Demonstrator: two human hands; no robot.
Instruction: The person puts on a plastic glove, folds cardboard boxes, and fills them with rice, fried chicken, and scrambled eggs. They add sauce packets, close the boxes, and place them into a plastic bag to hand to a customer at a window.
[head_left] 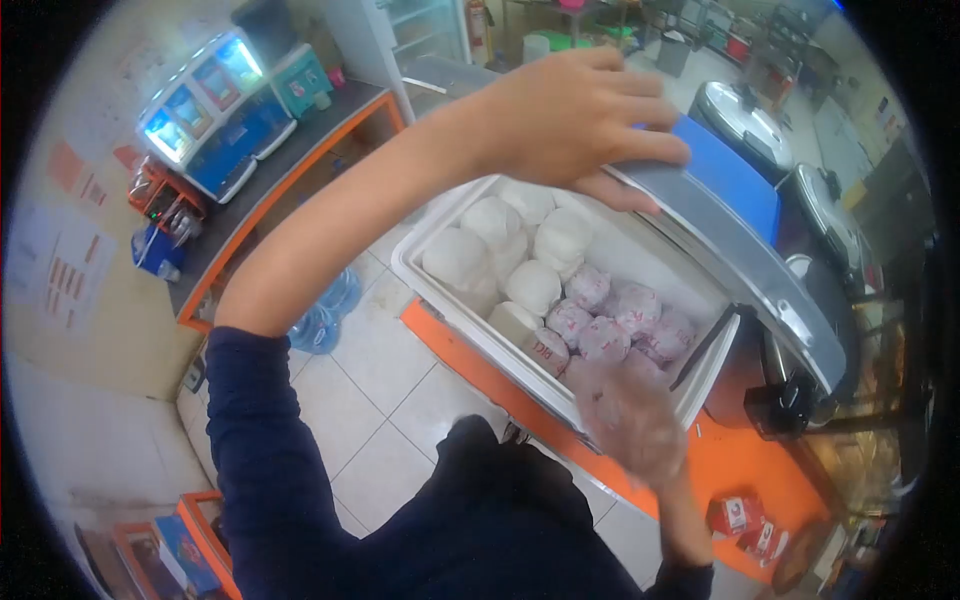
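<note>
A white-rimmed plastic box (520,375) sits in front of me, holding large round bundles in plain white wrapping (465,262) and smaller balls in red-printed wrappers (605,340). With my left hand (600,130) I grip the edge of its translucent lid (745,270), which is raised on the right side; the thumb is under the edge and the fingers lie over the top. My right hand (640,425) is over the near right end of the box, by the printed wrapped balls. Motion smears its fingers, so I cannot tell what they hold.
An orange counter (740,450) under the box carries red-and-white packets (745,520). Lidded metal pots (740,110) stand beyond the lid. At the left, a drink dispenser (215,110) rests on another counter, with blue water bottles (325,315) on the tiled floor nearby.
</note>
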